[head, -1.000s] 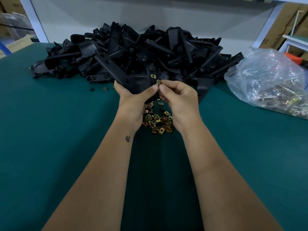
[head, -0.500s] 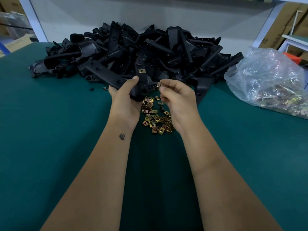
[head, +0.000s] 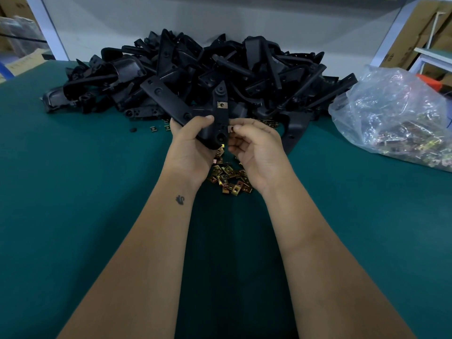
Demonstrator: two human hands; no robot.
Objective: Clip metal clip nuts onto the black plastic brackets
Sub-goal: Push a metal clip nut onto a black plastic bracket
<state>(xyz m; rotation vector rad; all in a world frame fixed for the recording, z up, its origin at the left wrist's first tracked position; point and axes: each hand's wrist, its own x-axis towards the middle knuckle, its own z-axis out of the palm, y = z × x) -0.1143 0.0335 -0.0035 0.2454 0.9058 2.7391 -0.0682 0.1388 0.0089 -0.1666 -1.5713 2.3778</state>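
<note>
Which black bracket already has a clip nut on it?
The bracket gripped by the left hand; a clip nut sits on its upright arm.

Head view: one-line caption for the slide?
Left hand grips a black bracket with one clip nut already fitted, while the right hand pinches a second clip nut at its edge.
</note>
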